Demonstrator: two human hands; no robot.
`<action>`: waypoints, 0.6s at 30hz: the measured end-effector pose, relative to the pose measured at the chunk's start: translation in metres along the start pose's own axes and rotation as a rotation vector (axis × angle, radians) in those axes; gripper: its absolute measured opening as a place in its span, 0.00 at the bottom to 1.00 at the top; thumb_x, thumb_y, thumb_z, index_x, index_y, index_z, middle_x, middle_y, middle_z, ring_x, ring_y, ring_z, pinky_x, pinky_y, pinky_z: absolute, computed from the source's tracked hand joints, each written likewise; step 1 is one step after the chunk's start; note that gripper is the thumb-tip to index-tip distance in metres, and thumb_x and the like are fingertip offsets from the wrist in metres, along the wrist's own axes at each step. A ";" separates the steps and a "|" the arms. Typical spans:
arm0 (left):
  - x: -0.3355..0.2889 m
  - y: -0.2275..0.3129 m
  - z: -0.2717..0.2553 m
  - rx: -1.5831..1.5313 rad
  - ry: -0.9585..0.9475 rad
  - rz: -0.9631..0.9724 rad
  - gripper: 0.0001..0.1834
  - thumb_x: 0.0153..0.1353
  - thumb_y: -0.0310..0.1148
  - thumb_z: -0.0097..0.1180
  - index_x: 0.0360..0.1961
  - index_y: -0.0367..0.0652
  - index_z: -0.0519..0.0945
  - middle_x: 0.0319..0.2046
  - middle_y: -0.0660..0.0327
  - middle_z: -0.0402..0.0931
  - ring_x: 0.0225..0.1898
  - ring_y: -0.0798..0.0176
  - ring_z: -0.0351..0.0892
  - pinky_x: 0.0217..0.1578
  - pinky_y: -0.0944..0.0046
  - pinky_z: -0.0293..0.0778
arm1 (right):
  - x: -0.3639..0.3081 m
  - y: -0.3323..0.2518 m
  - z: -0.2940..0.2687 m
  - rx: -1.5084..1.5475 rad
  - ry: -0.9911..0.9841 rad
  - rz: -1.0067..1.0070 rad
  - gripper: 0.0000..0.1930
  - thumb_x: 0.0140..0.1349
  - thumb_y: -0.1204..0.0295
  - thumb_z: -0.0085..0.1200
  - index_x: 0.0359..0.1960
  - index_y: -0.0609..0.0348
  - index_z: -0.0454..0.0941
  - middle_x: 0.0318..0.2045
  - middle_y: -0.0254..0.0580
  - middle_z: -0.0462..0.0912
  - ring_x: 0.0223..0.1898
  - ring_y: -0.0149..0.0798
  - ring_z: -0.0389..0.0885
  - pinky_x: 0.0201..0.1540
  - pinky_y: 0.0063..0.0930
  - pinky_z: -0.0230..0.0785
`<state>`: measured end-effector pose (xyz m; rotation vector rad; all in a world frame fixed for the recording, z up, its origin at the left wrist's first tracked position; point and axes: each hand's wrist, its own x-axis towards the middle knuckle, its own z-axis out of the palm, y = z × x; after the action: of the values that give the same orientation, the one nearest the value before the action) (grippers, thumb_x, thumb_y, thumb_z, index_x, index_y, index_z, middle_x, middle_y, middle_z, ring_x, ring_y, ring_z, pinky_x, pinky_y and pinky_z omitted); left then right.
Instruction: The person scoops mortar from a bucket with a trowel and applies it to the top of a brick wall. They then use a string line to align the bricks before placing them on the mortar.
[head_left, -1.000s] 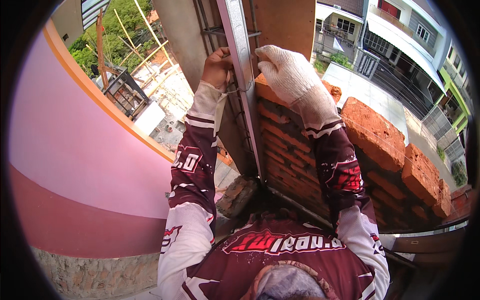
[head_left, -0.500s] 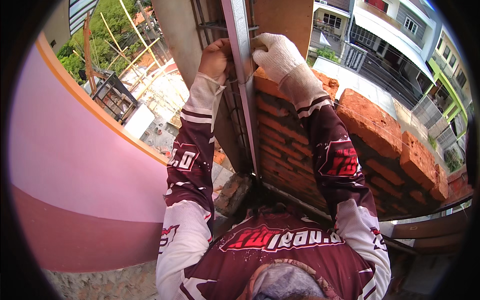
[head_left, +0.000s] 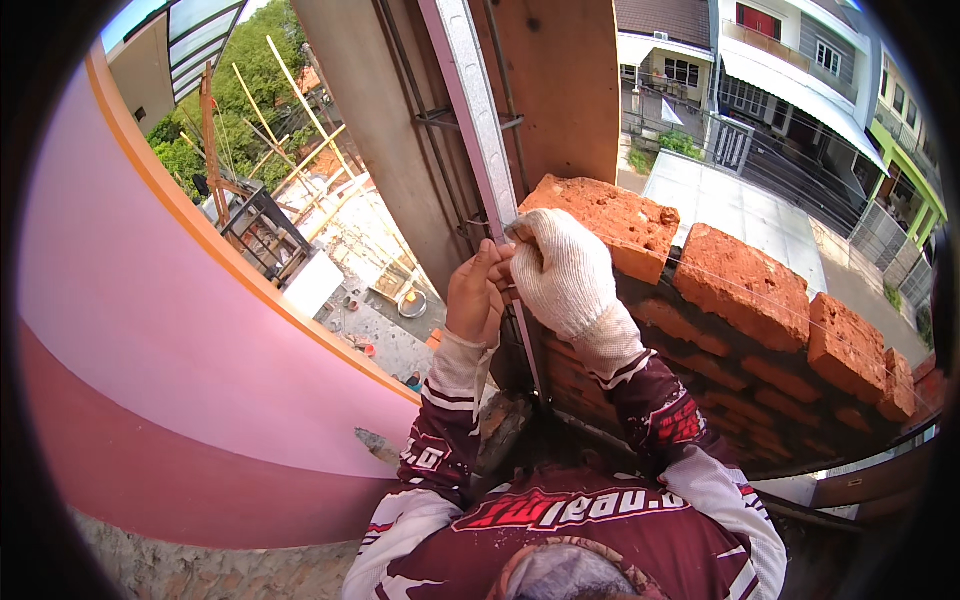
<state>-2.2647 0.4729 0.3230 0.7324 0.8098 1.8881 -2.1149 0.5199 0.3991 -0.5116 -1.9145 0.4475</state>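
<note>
Your bare left hand (head_left: pixel 474 300) and gloved right hand (head_left: pixel 565 272) curl in at the metal bar (head_left: pixel 474 95); closure, hold: can't tell. Bar's standing beside rebar (head_left: pixel 405 80) beyond them; what's left isn't visible.

Unfinished brickwork (head_left: pixel 742 283), bare rebar (head_left: pixel 400 60) and scaffold-like poles (head_left: pixel 305 101) show a building site.

The scene is lit by bright outdoor daylight. Left of the metal bar (head_left: pixel 478 110), the ground (head_left: pixel 372 235) far below is washed out nearly to white. Right of the bar, the brick tops (head_left: pixel 745 270) are brightly lit and crisply resolved, while the wall face (head_left: pixel 690 348) beneath them is left in shade. Farthest from the bar, outlines are bowed by fisheye distortion and ringed with black.
</note>
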 end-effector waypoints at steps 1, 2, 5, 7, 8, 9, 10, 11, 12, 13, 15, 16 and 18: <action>0.003 0.003 -0.001 -0.043 -0.030 -0.040 0.18 0.75 0.44 0.57 0.48 0.37 0.80 0.40 0.56 0.85 0.39 0.62 0.84 0.44 0.58 0.80 | -0.008 -0.003 0.002 0.007 0.005 -0.045 0.06 0.59 0.71 0.60 0.38 0.55 0.81 0.34 0.45 0.83 0.39 0.52 0.85 0.41 0.42 0.78; 0.009 0.008 -0.002 -0.087 -0.057 -0.081 0.17 0.75 0.43 0.56 0.49 0.37 0.80 0.41 0.56 0.84 0.42 0.62 0.84 0.47 0.56 0.80 | -0.012 -0.004 0.005 0.010 0.001 -0.073 0.07 0.59 0.75 0.61 0.39 0.56 0.82 0.34 0.46 0.83 0.38 0.53 0.85 0.40 0.41 0.78; 0.021 0.014 -0.005 -0.220 0.002 -0.234 0.13 0.76 0.37 0.53 0.48 0.38 0.80 0.38 0.61 0.82 0.44 0.62 0.82 0.52 0.57 0.78 | -0.023 -0.009 0.011 -0.061 -0.014 -0.196 0.10 0.56 0.78 0.61 0.40 0.55 0.82 0.34 0.46 0.84 0.36 0.52 0.85 0.40 0.43 0.78; 0.025 0.022 -0.009 -0.227 -0.003 -0.268 0.11 0.76 0.35 0.53 0.46 0.38 0.80 0.34 0.63 0.80 0.42 0.62 0.81 0.52 0.59 0.77 | -0.026 -0.009 0.010 -0.127 -0.075 -0.241 0.10 0.55 0.78 0.62 0.40 0.55 0.82 0.34 0.45 0.83 0.37 0.52 0.84 0.40 0.44 0.77; 0.025 0.021 -0.008 -0.240 -0.025 -0.197 0.08 0.74 0.33 0.54 0.42 0.38 0.79 0.30 0.64 0.77 0.36 0.65 0.79 0.45 0.64 0.77 | -0.026 -0.008 0.007 -0.166 -0.068 -0.245 0.11 0.55 0.76 0.62 0.41 0.54 0.82 0.33 0.42 0.83 0.38 0.51 0.84 0.41 0.42 0.76; 0.025 0.021 -0.007 -0.224 0.056 -0.127 0.07 0.73 0.31 0.55 0.41 0.38 0.77 0.26 0.67 0.73 0.30 0.69 0.74 0.35 0.69 0.75 | -0.026 -0.006 0.002 -0.200 -0.042 -0.223 0.14 0.55 0.76 0.63 0.44 0.53 0.82 0.36 0.41 0.83 0.41 0.50 0.84 0.44 0.40 0.74; 0.027 0.031 -0.010 -0.244 0.085 -0.181 0.06 0.72 0.31 0.55 0.41 0.39 0.76 0.25 0.69 0.71 0.27 0.71 0.71 0.30 0.72 0.72 | -0.023 -0.001 -0.004 -0.259 0.006 -0.218 0.15 0.55 0.76 0.63 0.46 0.53 0.82 0.38 0.41 0.83 0.43 0.50 0.83 0.47 0.41 0.73; 0.028 0.042 -0.013 -0.272 0.059 -0.218 0.06 0.72 0.31 0.55 0.41 0.39 0.75 0.24 0.70 0.69 0.25 0.73 0.69 0.25 0.74 0.70 | -0.020 0.005 -0.010 -0.319 0.053 -0.213 0.17 0.55 0.75 0.64 0.48 0.53 0.82 0.41 0.41 0.83 0.46 0.49 0.82 0.50 0.42 0.72; 0.031 0.048 -0.013 -0.263 0.087 -0.223 0.05 0.71 0.30 0.54 0.40 0.40 0.74 0.22 0.72 0.65 0.20 0.76 0.64 0.17 0.75 0.62 | -0.015 0.012 -0.017 -0.409 0.101 -0.252 0.17 0.55 0.74 0.64 0.49 0.53 0.82 0.42 0.41 0.82 0.48 0.50 0.81 0.52 0.45 0.70; 0.036 0.055 -0.014 -0.241 0.036 -0.240 0.05 0.71 0.30 0.54 0.39 0.40 0.74 0.22 0.72 0.64 0.19 0.76 0.62 0.16 0.75 0.60 | -0.010 0.020 -0.023 -0.497 0.151 -0.291 0.18 0.56 0.73 0.64 0.50 0.53 0.81 0.44 0.41 0.82 0.49 0.50 0.80 0.55 0.47 0.69; 0.043 0.066 -0.012 -0.179 0.034 -0.221 0.05 0.71 0.30 0.53 0.37 0.41 0.73 0.20 0.72 0.62 0.17 0.77 0.59 0.13 0.75 0.57 | 0.001 0.031 -0.031 -0.660 0.092 -0.243 0.15 0.57 0.70 0.63 0.47 0.52 0.83 0.43 0.41 0.82 0.49 0.49 0.80 0.55 0.48 0.68; 0.048 0.073 -0.011 -0.156 0.044 -0.192 0.05 0.71 0.30 0.52 0.37 0.40 0.73 0.19 0.73 0.61 0.16 0.76 0.58 0.13 0.74 0.55 | 0.005 0.035 -0.033 -0.703 0.054 -0.210 0.13 0.57 0.70 0.62 0.45 0.51 0.84 0.40 0.40 0.82 0.47 0.48 0.81 0.53 0.47 0.68; 0.057 0.084 -0.006 -0.114 0.044 -0.146 0.05 0.71 0.29 0.52 0.37 0.39 0.72 0.17 0.74 0.58 0.14 0.76 0.55 0.12 0.74 0.53 | 0.014 0.039 -0.037 -0.750 0.023 -0.189 0.10 0.58 0.69 0.61 0.42 0.49 0.84 0.36 0.38 0.83 0.44 0.46 0.81 0.50 0.46 0.68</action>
<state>-2.3348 0.4927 0.3941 0.5484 0.7553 1.8079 -2.0801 0.5627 0.4036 -0.7947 -2.0501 -0.4244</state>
